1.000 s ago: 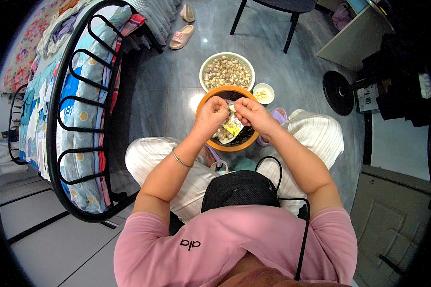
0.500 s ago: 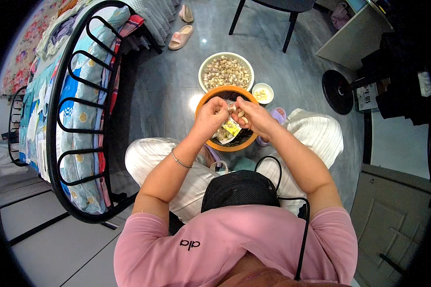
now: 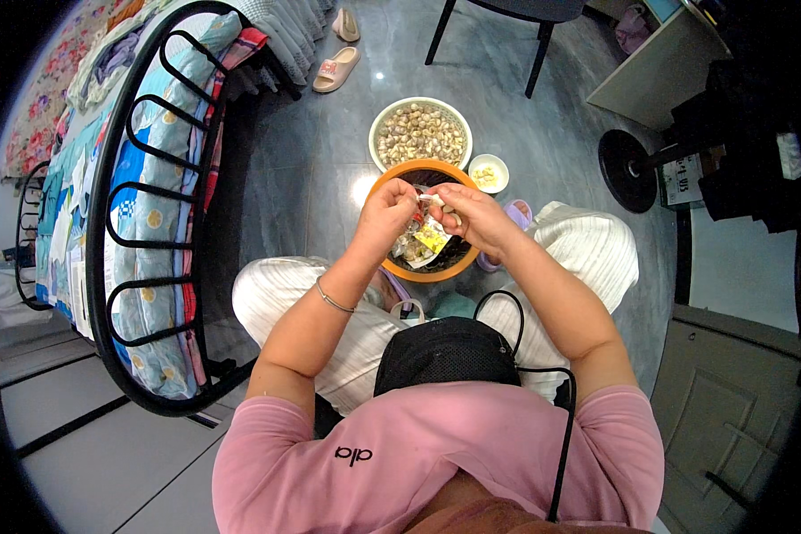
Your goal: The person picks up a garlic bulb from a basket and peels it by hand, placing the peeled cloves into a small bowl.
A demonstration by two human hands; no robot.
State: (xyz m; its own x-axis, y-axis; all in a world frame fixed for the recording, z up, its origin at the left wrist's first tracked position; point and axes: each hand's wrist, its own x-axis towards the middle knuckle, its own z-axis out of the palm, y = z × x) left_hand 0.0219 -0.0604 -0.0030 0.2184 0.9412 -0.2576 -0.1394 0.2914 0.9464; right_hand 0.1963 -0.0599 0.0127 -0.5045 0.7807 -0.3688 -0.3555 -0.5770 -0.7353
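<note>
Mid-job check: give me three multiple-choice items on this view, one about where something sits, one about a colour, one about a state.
1. Where is the large white bowl of garlic cloves?
A. beyond the orange basin
B. on the bed
C. on the person's lap

2. What colour is the rim of the basin under the hands?
A. blue
B. orange
C. black

3. What are the left hand and right hand doing?
A. resting on the knees
B. gripping the bed rail
C. meeting over the basin, fingers pinching a small pale piece

Answers: 1 A, the bowl stands on the floor just past the basin. 2 B, its rim shows orange. 3 C, both hands touch the piece above the basin.
</note>
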